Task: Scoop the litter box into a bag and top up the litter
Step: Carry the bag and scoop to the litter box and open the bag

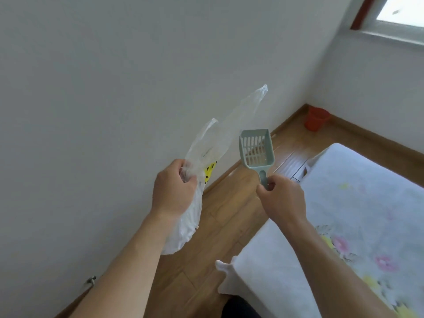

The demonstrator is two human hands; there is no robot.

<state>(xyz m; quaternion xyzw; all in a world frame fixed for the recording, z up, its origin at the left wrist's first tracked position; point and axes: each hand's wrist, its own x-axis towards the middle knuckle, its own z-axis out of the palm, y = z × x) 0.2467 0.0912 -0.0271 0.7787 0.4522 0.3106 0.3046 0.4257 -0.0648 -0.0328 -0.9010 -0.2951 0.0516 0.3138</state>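
My left hand (174, 187) grips a thin clear plastic bag (220, 136) by its bunched upper part; its handles stick up toward the wall and the body hangs down below my fist. My right hand (281, 198) pinches the handle of a pale green slotted litter scoop (257, 149), held upright with its head up. A few brown bits seem to lie in the scoop. The scoop is just right of the bag, not touching it. A yellow object with black marks (210, 169) shows behind the bag. No litter box is in view.
A bed with a white flowered cover (358, 214) fills the right side. A narrow strip of wooden floor (229, 214) runs between it and the white wall (103, 88). An orange bucket (316, 118) stands in the far corner under a window (403, 10).
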